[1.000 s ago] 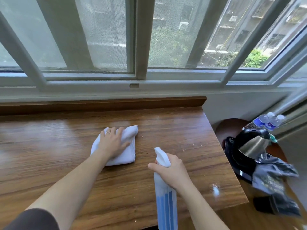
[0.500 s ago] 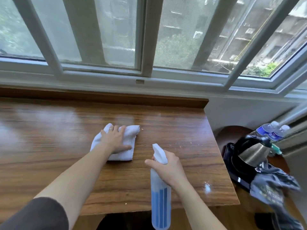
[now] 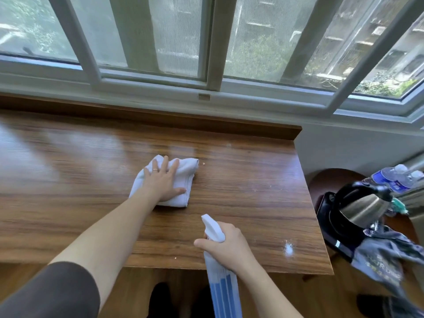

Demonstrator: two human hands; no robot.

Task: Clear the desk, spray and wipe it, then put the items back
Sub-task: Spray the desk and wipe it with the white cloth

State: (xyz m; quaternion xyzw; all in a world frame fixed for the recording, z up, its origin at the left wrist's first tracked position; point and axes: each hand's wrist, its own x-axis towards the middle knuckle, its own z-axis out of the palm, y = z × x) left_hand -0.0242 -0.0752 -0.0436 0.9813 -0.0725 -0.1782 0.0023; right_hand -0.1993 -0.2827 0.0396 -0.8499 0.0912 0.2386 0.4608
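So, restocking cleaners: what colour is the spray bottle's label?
Blue vertical stripes on a white spray bottle, gripped by the right hand; head view.

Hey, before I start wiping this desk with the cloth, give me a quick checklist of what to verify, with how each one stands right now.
1. Folded white cloth lies flat on the brown wooden desk: ok.
2. Left hand presses on the cloth with straight fingers: ok.
3. Right hand grips the white and blue spray bottle, nozzle toward the desk: ok.
4. Desk cleared; steel and black kettle and water bottles sit on the round side table: ok.
5. Surface wet with spray: cannot tell.
6. Small crumbs beside the cloth: not ok.
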